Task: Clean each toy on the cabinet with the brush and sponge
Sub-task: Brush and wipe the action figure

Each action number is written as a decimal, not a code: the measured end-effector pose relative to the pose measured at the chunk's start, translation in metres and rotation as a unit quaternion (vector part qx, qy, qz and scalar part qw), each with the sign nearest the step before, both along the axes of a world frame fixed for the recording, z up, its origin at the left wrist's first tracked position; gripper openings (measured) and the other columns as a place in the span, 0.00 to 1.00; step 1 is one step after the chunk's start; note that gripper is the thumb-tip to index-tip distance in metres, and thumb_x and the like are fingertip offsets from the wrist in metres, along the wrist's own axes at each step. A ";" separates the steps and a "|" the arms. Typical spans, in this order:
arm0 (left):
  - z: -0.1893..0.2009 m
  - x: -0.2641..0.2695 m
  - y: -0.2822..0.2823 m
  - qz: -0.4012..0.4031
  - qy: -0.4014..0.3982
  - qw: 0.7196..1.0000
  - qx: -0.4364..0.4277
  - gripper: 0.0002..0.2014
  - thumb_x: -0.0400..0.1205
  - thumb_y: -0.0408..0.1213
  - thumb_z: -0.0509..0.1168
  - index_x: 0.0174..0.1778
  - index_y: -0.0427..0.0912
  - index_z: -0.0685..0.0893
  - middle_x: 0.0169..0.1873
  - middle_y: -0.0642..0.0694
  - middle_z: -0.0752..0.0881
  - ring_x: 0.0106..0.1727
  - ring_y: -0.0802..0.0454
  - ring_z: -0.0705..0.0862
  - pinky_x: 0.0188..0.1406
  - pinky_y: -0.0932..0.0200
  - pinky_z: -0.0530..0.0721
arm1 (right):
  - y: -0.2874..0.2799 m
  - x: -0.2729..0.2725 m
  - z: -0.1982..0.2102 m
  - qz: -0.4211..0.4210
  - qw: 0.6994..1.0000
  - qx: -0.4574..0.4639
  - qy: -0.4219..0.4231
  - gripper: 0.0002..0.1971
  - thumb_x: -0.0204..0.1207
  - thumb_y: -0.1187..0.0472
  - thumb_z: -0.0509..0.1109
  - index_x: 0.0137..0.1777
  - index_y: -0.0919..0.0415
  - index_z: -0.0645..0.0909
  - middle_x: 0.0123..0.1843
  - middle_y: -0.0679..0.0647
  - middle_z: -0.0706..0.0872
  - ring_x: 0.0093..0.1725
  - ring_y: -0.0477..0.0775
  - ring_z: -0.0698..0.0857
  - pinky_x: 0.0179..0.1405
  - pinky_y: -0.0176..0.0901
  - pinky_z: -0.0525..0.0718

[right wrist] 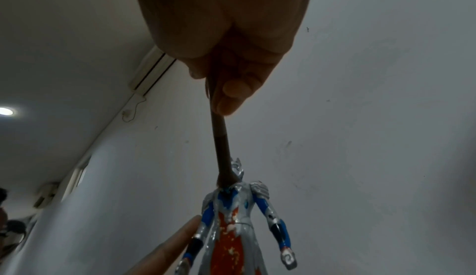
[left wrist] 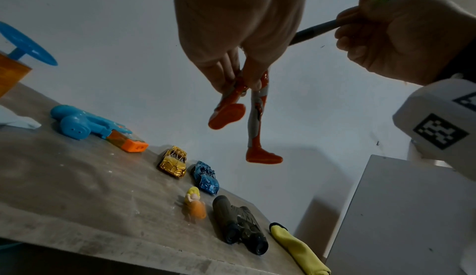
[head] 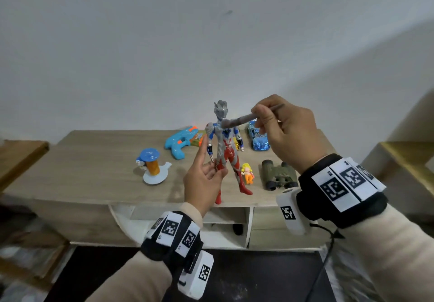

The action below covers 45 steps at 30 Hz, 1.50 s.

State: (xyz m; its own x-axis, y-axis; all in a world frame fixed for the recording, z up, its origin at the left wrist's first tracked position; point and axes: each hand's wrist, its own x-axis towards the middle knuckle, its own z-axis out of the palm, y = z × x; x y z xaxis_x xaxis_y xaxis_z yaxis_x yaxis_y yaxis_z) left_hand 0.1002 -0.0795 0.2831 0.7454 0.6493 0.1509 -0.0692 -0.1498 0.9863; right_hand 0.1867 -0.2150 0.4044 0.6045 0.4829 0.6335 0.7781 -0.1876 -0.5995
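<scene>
A silver, blue and red hero figure (head: 225,151) is held upright above the wooden cabinet (head: 94,168). My left hand (head: 206,179) pinches its thighs (left wrist: 238,90), with the index finger stretched up beside its arm. My right hand (head: 281,128) grips a thin grey brush (head: 244,119) like a pen. The bristles touch the figure's neck and upper chest (right wrist: 226,188). A yellow sponge (left wrist: 298,249) lies at the cabinet's right end, beside the binoculars.
On the cabinet lie a blue water gun (head: 180,141), a blue-topped orange toy on a white base (head: 152,165), a gold car (left wrist: 175,161), a blue car (head: 257,137), a small yellow-haired doll (head: 247,172) and green binoculars (head: 278,175). The wall stands close behind.
</scene>
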 end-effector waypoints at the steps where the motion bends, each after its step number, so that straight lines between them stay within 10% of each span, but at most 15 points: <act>1: 0.000 -0.002 0.001 -0.002 0.001 1.000 0.001 0.44 0.77 0.21 0.68 0.79 0.65 0.58 0.64 0.46 0.84 0.49 0.79 0.83 0.52 0.78 0.79 | 0.001 -0.003 0.001 -0.003 1.000 -0.005 0.002 0.11 0.82 0.56 0.60 0.46 0.61 0.81 0.32 0.58 0.87 0.31 0.56 0.84 0.30 0.47 0.77; 8: 0.002 -0.012 0.012 -0.014 0.003 0.999 0.034 0.43 0.77 0.24 0.70 0.79 0.65 0.59 0.49 0.65 0.87 0.52 0.77 0.83 0.60 0.73 0.78 | 0.026 -0.022 -0.011 0.029 0.998 -0.013 -0.047 0.12 0.81 0.56 0.61 0.41 0.60 0.82 0.23 0.40 0.80 0.22 0.54 0.81 0.23 0.43 0.78; 25: 0.004 -0.017 0.030 -0.030 0.011 0.999 0.019 0.44 0.77 0.31 0.72 0.80 0.66 0.56 0.48 0.52 0.91 0.54 0.70 0.85 0.64 0.64 0.78 | 0.033 -0.036 -0.018 -0.006 0.995 0.056 -0.081 0.15 0.82 0.57 0.58 0.39 0.63 0.81 0.23 0.36 0.78 0.23 0.51 0.80 0.23 0.37 0.76; 31: 0.005 -0.013 0.032 -0.051 -0.009 0.999 0.004 0.44 0.77 0.29 0.72 0.81 0.62 0.55 0.46 0.58 0.88 0.47 0.79 0.83 0.44 0.83 0.77 | 0.031 -0.035 -0.022 -0.027 0.994 0.055 -0.088 0.17 0.82 0.57 0.58 0.37 0.64 0.80 0.22 0.33 0.75 0.25 0.47 0.80 0.23 0.25 0.70; 41: 0.001 -0.003 0.040 -0.093 -0.015 0.995 -0.013 0.42 0.78 0.29 0.71 0.77 0.68 0.55 0.45 0.56 0.91 0.57 0.66 0.86 0.57 0.71 0.79 | 0.028 -0.027 -0.023 -0.031 0.989 0.102 -0.105 0.16 0.82 0.56 0.57 0.41 0.64 0.81 0.25 0.43 0.80 0.25 0.49 0.80 0.24 0.37 0.76; 45: 0.003 0.001 0.042 -0.112 -0.026 0.993 -0.025 0.42 0.78 0.27 0.69 0.79 0.66 0.56 0.57 0.48 0.89 0.59 0.61 0.86 0.60 0.66 0.81 | 0.028 -0.023 -0.022 -0.054 0.992 0.053 -0.099 0.17 0.81 0.58 0.59 0.34 0.67 0.78 0.15 0.36 0.68 0.22 0.39 0.77 0.21 0.24 0.68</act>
State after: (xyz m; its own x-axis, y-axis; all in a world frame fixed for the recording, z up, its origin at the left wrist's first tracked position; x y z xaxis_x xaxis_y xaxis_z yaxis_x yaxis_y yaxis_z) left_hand 0.1016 -0.0374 0.2862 0.8644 0.4749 0.1651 -0.1464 -0.0763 0.9863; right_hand 0.1638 -0.1867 0.3825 0.5075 0.3454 0.7894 0.8615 -0.2204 -0.4575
